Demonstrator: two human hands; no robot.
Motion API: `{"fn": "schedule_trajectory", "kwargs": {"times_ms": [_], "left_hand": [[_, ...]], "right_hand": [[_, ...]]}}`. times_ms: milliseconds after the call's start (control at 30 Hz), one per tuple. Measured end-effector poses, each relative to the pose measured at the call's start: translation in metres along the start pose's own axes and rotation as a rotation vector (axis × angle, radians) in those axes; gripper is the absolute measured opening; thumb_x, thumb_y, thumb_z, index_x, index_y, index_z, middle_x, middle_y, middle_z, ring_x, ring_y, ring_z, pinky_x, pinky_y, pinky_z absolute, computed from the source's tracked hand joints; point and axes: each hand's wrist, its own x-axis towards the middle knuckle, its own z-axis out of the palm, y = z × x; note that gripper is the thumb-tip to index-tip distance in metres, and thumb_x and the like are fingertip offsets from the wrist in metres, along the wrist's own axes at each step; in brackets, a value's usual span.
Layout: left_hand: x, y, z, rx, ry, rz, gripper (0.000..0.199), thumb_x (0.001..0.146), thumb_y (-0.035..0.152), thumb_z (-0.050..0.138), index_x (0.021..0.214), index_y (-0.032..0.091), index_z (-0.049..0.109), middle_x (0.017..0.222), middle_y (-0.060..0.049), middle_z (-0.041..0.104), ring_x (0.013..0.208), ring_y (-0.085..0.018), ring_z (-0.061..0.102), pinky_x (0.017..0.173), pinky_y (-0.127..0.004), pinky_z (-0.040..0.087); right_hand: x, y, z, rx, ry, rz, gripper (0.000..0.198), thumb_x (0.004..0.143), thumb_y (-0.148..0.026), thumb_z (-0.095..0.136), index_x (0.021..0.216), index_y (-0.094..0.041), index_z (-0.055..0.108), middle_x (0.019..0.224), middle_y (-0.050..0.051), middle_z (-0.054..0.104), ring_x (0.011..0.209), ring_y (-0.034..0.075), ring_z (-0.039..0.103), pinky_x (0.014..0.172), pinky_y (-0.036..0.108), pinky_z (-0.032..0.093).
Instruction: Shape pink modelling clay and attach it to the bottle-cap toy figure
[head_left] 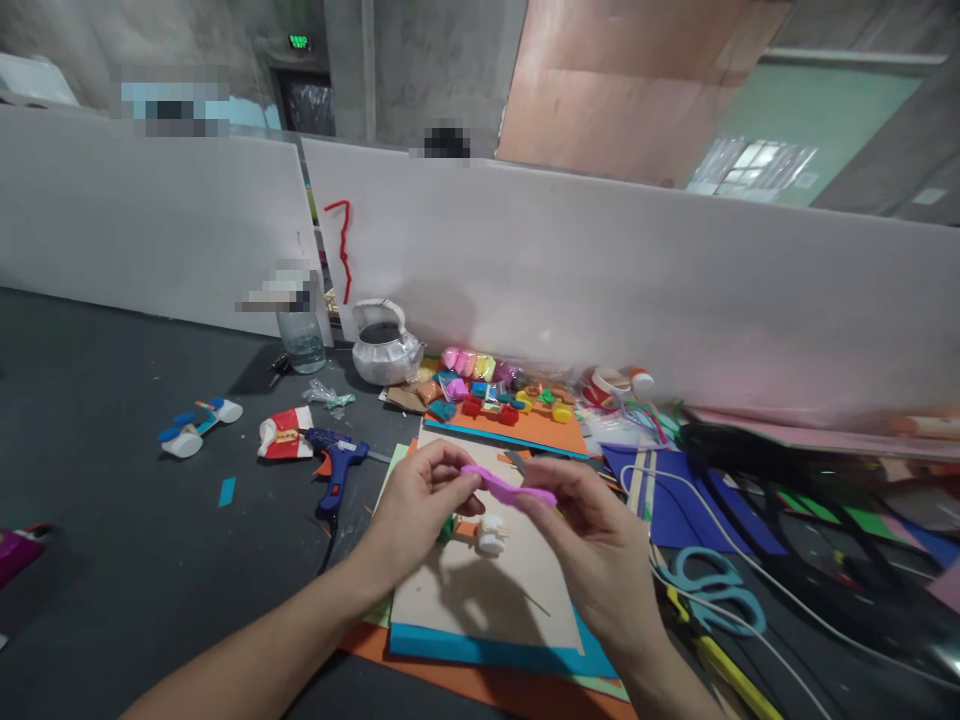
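A thin strip of pink modelling clay [510,490] stretches between my two hands above the stacked paper. My left hand [429,500] pinches its left end between thumb and fingers. At the other end, my right hand [589,515] pinches the strip near thumb and forefinger. Below them on a beige sheet [495,600] rests a small craft piece with a white round part [491,535]; an orange bit and a green part show beside it, partly hidden by my left hand. A thin stick [537,602] lies on the same sheet.
Left of the paper lies a blue glue gun [341,470]. Behind stand a silver kettle [386,345], a water jar [301,340] and colourful clay packs [480,365]. Light-blue scissors [716,590], a yellow cutter [731,675] and a white cord [739,540] lie right. A white partition [600,270] borders the table.
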Motion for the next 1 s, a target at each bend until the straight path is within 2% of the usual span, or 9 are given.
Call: {"fn": "schedule_trajectory", "kwargs": {"times_ms": [133,267,333,400,533,667,767,867,1000], "left_hand": [[-0.009,0.004,0.008,-0.058,-0.123,-0.073,0.025,0.08,0.037,0.074,0.089,0.015,0.065,0.077,-0.002,0.069,0.069,-0.013,0.065,0.07,-0.027,0.054],[-0.016,0.01,0.01,-0.086,-0.222,-0.062,0.026,0.085,0.036,0.069,0.103,0.017,0.068,0.099,-0.006,0.071,0.088,-0.015,0.065,0.079,-0.026,0.052],[-0.016,0.008,0.009,-0.082,-0.28,-0.045,0.026,0.085,0.033,0.071,0.104,0.017,0.068,0.1,-0.006,0.07,0.093,-0.015,0.064,0.081,-0.025,0.05],[-0.015,0.003,0.007,-0.083,-0.316,-0.063,0.026,0.085,0.033,0.072,0.104,0.016,0.066,0.094,-0.005,0.069,0.09,-0.015,0.064,0.083,-0.027,0.049],[-0.01,-0.002,0.005,-0.142,-0.269,-0.16,0.031,0.082,0.034,0.075,0.102,0.014,0.061,0.088,-0.005,0.07,0.081,-0.014,0.066,0.081,-0.028,0.05],[-0.005,-0.002,0.002,-0.123,-0.201,-0.208,0.039,0.076,0.039,0.08,0.097,0.015,0.058,0.082,-0.005,0.072,0.071,-0.013,0.066,0.069,-0.024,0.048],[-0.003,-0.003,-0.002,-0.136,-0.269,-0.238,0.038,0.078,0.044,0.078,0.092,0.016,0.056,0.077,-0.003,0.07,0.066,-0.013,0.066,0.068,-0.026,0.049],[-0.003,-0.003,-0.004,-0.131,-0.314,-0.245,0.036,0.081,0.046,0.074,0.092,0.016,0.059,0.082,-0.004,0.07,0.074,-0.014,0.068,0.074,-0.028,0.051],[-0.003,-0.001,-0.005,-0.029,-0.293,-0.192,0.037,0.074,0.033,0.081,0.102,0.017,0.062,0.087,-0.003,0.069,0.077,-0.014,0.066,0.075,-0.027,0.049]], "right_hand": [[-0.004,-0.003,0.005,-0.112,-0.082,-0.147,0.011,0.084,-0.026,0.072,0.094,-0.025,0.068,0.087,0.002,0.066,0.08,0.017,0.064,0.073,0.029,0.054],[-0.003,0.001,0.004,-0.22,-0.062,-0.177,0.024,0.084,-0.032,0.074,0.106,-0.027,0.067,0.113,0.007,0.063,0.096,0.021,0.063,0.081,0.032,0.053],[-0.002,0.006,0.004,-0.224,-0.116,-0.192,0.021,0.086,-0.033,0.071,0.106,-0.027,0.067,0.116,0.007,0.063,0.104,0.022,0.063,0.086,0.034,0.053],[-0.002,0.011,0.004,-0.243,-0.16,-0.239,0.016,0.089,-0.032,0.068,0.104,-0.027,0.068,0.113,0.007,0.065,0.106,0.022,0.063,0.088,0.034,0.053],[-0.001,0.014,0.002,-0.351,-0.204,-0.35,0.024,0.09,-0.029,0.066,0.113,-0.027,0.069,0.113,0.009,0.064,0.106,0.023,0.063,0.089,0.036,0.053],[0.005,0.0,-0.009,-0.325,-0.442,-0.219,0.034,0.089,-0.037,0.069,0.122,-0.032,0.065,0.12,0.006,0.064,0.113,0.023,0.061,0.094,0.036,0.052],[0.009,-0.008,-0.015,-0.265,-0.495,-0.148,0.018,0.094,-0.035,0.062,0.109,-0.029,0.069,0.112,0.005,0.066,0.106,0.02,0.063,0.092,0.033,0.052],[0.01,-0.009,-0.013,-0.265,-0.436,-0.179,0.013,0.096,-0.029,0.057,0.094,-0.024,0.069,0.095,0.005,0.068,0.09,0.019,0.064,0.08,0.031,0.051],[0.009,-0.007,-0.009,-0.256,-0.321,-0.156,0.017,0.095,-0.028,0.057,0.082,-0.022,0.065,0.078,0.001,0.066,0.073,0.016,0.061,0.07,0.029,0.048]]}}
